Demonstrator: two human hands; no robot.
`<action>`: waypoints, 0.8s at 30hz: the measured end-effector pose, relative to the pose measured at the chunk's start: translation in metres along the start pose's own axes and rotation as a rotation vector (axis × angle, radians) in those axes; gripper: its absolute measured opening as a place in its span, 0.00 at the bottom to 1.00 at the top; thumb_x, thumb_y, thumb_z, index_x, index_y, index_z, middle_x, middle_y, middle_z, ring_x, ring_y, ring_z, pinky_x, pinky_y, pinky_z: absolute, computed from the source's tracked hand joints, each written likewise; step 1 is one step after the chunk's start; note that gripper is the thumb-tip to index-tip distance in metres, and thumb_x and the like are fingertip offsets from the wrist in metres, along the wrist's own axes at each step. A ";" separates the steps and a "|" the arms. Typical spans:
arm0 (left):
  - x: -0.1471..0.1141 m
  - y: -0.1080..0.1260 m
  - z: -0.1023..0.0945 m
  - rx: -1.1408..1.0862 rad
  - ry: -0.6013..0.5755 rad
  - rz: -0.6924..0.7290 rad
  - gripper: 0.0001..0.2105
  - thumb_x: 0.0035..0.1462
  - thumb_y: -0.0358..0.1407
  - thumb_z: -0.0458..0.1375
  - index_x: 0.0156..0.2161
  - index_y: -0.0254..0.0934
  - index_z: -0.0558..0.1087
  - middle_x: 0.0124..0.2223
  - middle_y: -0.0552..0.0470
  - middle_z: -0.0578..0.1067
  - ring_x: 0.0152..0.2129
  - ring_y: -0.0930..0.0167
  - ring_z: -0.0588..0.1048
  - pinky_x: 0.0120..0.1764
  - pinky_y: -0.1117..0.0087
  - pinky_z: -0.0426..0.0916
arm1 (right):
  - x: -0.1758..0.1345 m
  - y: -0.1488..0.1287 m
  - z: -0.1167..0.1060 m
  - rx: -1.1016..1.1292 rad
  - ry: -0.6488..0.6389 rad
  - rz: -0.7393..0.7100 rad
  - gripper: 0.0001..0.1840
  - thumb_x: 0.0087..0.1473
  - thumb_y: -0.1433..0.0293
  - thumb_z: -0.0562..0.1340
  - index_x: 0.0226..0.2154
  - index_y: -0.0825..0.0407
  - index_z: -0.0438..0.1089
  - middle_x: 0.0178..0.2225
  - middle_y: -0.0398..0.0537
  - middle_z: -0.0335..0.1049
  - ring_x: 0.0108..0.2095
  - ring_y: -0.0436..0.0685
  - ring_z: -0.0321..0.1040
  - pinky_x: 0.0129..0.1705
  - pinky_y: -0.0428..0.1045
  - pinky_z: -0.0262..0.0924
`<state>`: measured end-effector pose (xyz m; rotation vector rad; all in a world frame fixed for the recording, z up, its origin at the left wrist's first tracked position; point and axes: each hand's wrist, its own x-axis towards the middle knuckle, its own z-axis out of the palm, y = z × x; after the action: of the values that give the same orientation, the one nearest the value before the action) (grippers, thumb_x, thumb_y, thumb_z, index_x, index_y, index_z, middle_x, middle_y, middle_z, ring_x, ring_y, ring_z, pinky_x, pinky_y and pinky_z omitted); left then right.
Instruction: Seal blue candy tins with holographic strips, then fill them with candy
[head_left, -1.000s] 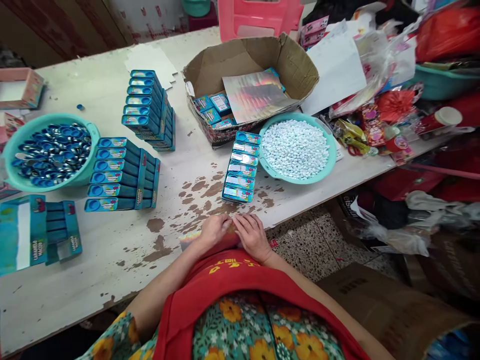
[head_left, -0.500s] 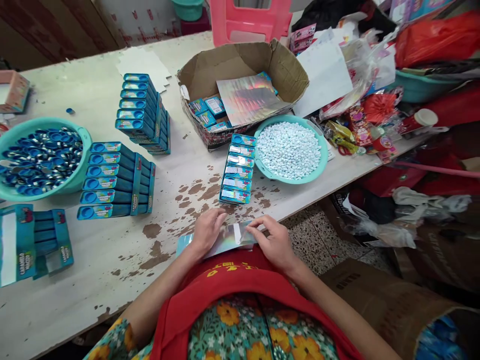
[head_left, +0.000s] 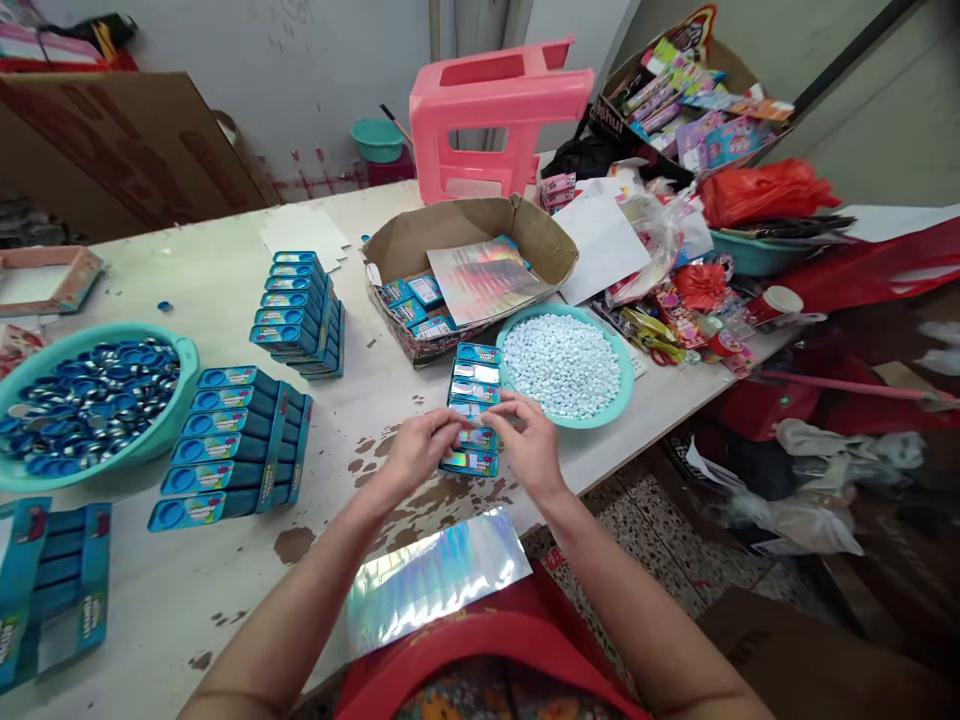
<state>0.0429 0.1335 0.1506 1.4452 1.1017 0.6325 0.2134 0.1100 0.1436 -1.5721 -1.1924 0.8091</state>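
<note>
Both my hands are over a short row of blue candy boxes point(head_left: 475, 464) on the table. My left hand point(head_left: 421, 452) pinches the left end of a small pale strip point(head_left: 470, 412), its fingers curled. At the strip's right end, my right hand point(head_left: 529, 446) pinches with thumb and forefinger. The strip lies on or just over one of the middle boxes; I cannot tell whether it touches. A shiny holographic sheet point(head_left: 439, 578) rests at the table edge below my wrists. Right behind the boxes stands a turquoise basin point(head_left: 626, 385) of small white candies.
Stacked blue boxes point(head_left: 225, 450) stand left, beside a turquoise basin point(head_left: 187, 365) of blue caps. A cardboard box point(head_left: 547, 235) with blue packs and a sheet sits behind. A pink stool point(head_left: 495, 95) is at the back. Wrappers and bags clutter the right point(head_left: 675, 310).
Both hands have moved forward from the holographic sheet to the row of boxes, with a pale strip between them. The sheet now lies uncovered. The view has tilted up.
</note>
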 end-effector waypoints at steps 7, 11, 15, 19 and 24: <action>0.115 0.009 -0.049 0.261 -0.048 0.115 0.10 0.54 0.32 0.51 0.42 0.34 0.66 0.22 0.57 0.68 0.19 0.76 0.67 0.23 0.77 0.60 | 0.096 0.023 0.038 -0.143 0.218 -0.021 0.08 0.44 0.63 0.65 0.24 0.52 0.74 0.34 0.51 0.68 0.41 0.61 0.63 0.48 0.57 0.58; 0.144 0.007 -0.056 0.335 -0.104 0.121 0.06 0.53 0.29 0.49 0.38 0.35 0.64 0.22 0.57 0.67 0.20 0.75 0.66 0.25 0.76 0.60 | 0.120 0.045 0.051 -0.090 0.299 0.010 0.08 0.41 0.64 0.65 0.23 0.53 0.74 0.41 0.55 0.66 0.45 0.62 0.61 0.52 0.58 0.54; 0.152 -0.007 -0.049 0.244 -0.126 0.118 0.05 0.53 0.28 0.49 0.36 0.36 0.61 0.22 0.58 0.65 0.20 0.76 0.65 0.25 0.76 0.60 | 0.127 0.061 0.058 -0.059 0.272 0.055 0.09 0.41 0.63 0.63 0.21 0.52 0.72 0.37 0.51 0.67 0.43 0.61 0.63 0.48 0.56 0.58; 0.154 -0.027 -0.041 0.245 -0.006 0.026 0.08 0.55 0.30 0.50 0.41 0.36 0.62 0.23 0.58 0.67 0.21 0.74 0.68 0.28 0.74 0.63 | 0.131 0.067 0.059 -0.045 0.370 0.140 0.21 0.34 0.64 0.67 0.35 0.54 0.68 0.43 0.54 0.64 0.38 0.58 0.64 0.39 0.52 0.62; 0.140 -0.045 -0.023 0.233 0.245 -0.026 0.19 0.58 0.40 0.52 0.53 0.35 0.63 0.46 0.43 0.73 0.46 0.65 0.71 0.48 0.65 0.63 | 0.121 0.078 0.053 0.015 0.304 0.069 0.29 0.45 0.63 0.61 0.50 0.54 0.58 0.48 0.57 0.63 0.42 0.58 0.66 0.35 0.49 0.64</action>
<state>0.0690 0.2635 0.0837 1.5776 1.4214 0.6939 0.2262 0.2375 0.0579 -1.6627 -0.9150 0.5947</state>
